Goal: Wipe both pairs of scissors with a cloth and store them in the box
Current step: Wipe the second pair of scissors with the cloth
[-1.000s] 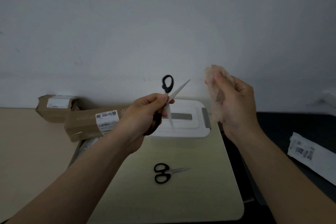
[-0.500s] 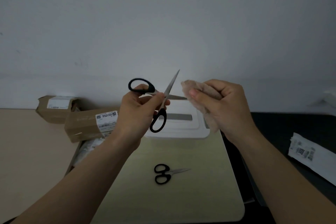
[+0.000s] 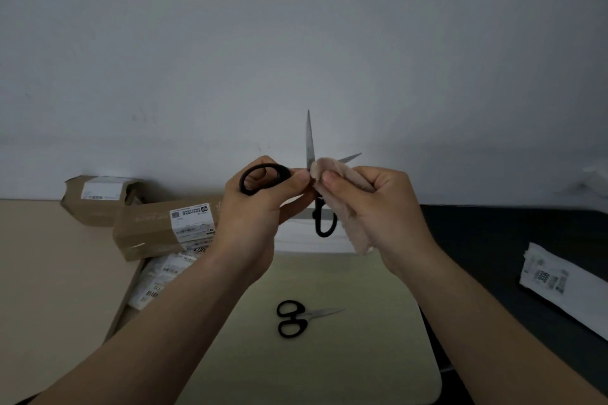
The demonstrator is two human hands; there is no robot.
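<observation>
1. The left hand (image 3: 258,207) grips the open scissors (image 3: 309,145) at the pivot, fingers curled through one black loop. One blade points to 12 o'clock, the other to 2 o'clock.
2. The right hand (image 3: 385,207) pinches the cloth (image 3: 352,227) between thumb and curled fingers and presses it onto the 2 o'clock blade, near the pivot.
3. I judge the first wipe to be under way, with the upright blade bare.
4. The second scissors (image 3: 292,319) lie closed on the mat (image 3: 362,365) at 6 o'clock from the hands, touched by neither hand.
5. The white box (image 3: 296,242) sits at the mat's 12 o'clock edge, mostly hidden behind the hands. It looks lidded, though I cannot be sure.
6. Left to do: finish this pair, wipe the second, open the box if needed, and store both.
</observation>
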